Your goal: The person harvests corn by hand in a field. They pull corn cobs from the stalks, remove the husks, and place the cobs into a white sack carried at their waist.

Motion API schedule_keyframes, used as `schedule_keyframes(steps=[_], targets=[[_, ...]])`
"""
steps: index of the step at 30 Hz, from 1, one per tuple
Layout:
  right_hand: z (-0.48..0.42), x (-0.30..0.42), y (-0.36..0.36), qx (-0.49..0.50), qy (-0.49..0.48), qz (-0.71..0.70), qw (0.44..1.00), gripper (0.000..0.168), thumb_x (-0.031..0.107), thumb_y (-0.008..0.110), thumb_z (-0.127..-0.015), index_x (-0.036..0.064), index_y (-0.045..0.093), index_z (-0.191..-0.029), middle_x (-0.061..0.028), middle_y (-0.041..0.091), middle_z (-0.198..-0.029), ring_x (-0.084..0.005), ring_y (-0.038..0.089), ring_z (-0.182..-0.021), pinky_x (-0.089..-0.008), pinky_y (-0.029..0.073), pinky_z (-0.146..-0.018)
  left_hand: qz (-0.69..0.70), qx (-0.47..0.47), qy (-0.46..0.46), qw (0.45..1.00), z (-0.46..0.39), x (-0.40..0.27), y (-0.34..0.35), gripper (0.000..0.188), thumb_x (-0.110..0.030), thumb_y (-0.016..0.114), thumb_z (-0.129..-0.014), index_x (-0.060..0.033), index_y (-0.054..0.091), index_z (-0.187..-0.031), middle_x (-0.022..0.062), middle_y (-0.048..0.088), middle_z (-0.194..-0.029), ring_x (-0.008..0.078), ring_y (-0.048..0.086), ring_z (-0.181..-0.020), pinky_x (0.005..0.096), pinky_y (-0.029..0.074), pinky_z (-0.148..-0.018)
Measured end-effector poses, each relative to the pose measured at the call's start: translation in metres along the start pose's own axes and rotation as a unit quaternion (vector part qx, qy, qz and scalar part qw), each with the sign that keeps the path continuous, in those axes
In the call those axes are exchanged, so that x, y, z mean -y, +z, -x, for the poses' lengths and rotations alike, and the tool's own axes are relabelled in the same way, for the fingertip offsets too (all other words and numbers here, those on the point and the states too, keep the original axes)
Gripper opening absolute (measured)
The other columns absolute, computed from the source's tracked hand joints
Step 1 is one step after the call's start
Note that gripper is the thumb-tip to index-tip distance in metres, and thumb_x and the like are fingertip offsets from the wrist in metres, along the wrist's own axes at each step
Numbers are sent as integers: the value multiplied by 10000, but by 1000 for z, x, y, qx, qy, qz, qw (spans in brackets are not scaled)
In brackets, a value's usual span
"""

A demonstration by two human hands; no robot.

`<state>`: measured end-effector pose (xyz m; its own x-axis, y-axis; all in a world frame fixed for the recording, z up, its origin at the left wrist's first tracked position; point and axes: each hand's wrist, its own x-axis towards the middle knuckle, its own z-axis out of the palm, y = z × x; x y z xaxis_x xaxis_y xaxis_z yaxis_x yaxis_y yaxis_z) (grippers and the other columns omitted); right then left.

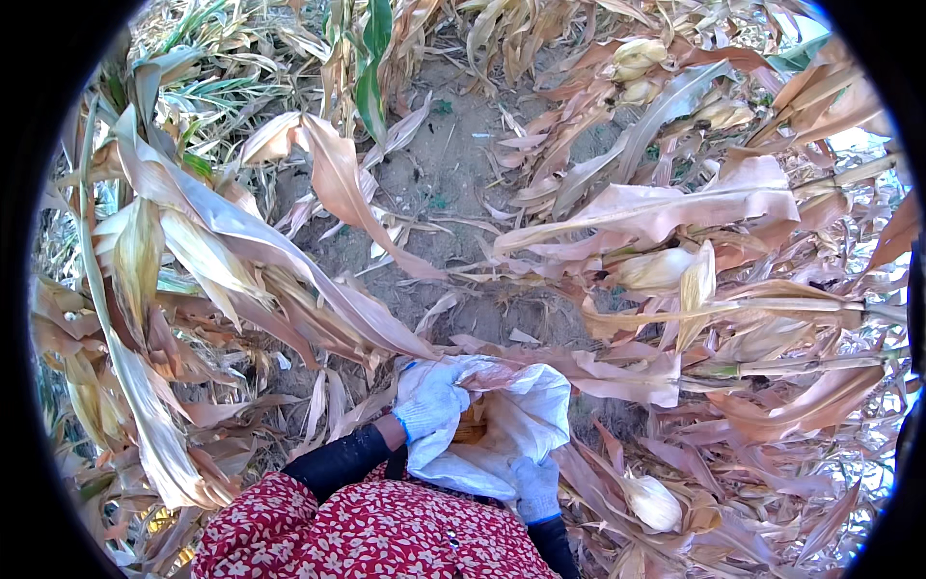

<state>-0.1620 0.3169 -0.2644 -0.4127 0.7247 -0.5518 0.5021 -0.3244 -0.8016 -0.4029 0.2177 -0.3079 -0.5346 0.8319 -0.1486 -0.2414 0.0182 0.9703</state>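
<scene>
A white woven sack (pixel 539 405) hangs against the front of my body with its mouth spread wide. My left hand (pixel 432 399), in a white knitted glove, grips the sack's rim on the left. On the near right side of the rim, my right hand (pixel 535 481) is closed on the fabric, also gloved. Yellow-orange corn cobs (pixel 472 423) show inside the sack, partly hidden by its folds. A husked-over corn ear (pixel 652 501) lies among dry leaves just right of my right hand.
Dry corn stalks (pixel 796 365) lean in from the right with broad leaves. More corn ears in husks (pixel 655 269) hang there. At the left, a long dry leaf (pixel 289 253) reaches towards the sack. Bare soil (pixel 448 174) and leaf litter lie ahead between the stalks.
</scene>
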Motion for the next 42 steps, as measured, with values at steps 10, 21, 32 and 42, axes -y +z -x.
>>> schedule_keyframes(steps=[10,21,32,42], targets=[[-126,181,59,5,-151,-35,988,106,45,685,-792,42,624,-707,29,577,-678,-60,516,-599,-252,431,-552,51,-178,193,964,-133,-86,-73,313,-46,626,-877,-18,607,-1188,91,655,-1052,182,609,-959,330,499,-837],[-423,349,120,28,-185,-130,974,160,91,662,-844,82,592,-700,28,536,-714,-73,515,-629,-280,417,-556,67,-266,32,961,-416,-180,-168,251,-287,659,-932,-74,667,-1065,-8,605,-695,100,554,-609,284,448,-541],[-588,430,171,27,-188,-55,980,77,43,616,-806,59,555,-850,-26,531,-684,-137,551,-574,-324,494,-532,76,-286,-34,955,-623,-230,-265,270,-353,620,-963,-121,576,-831,-83,444,-649,32,402,-566,246,310,-470],[-670,346,285,-122,65,-131,982,86,109,614,-853,47,556,-865,-25,519,-628,-134,507,-465,-304,463,-442,-108,-254,-247,929,-751,1,-396,312,-341,564,-952,-34,600,-994,29,543,-723,125,507,-657,297,413,-574]])
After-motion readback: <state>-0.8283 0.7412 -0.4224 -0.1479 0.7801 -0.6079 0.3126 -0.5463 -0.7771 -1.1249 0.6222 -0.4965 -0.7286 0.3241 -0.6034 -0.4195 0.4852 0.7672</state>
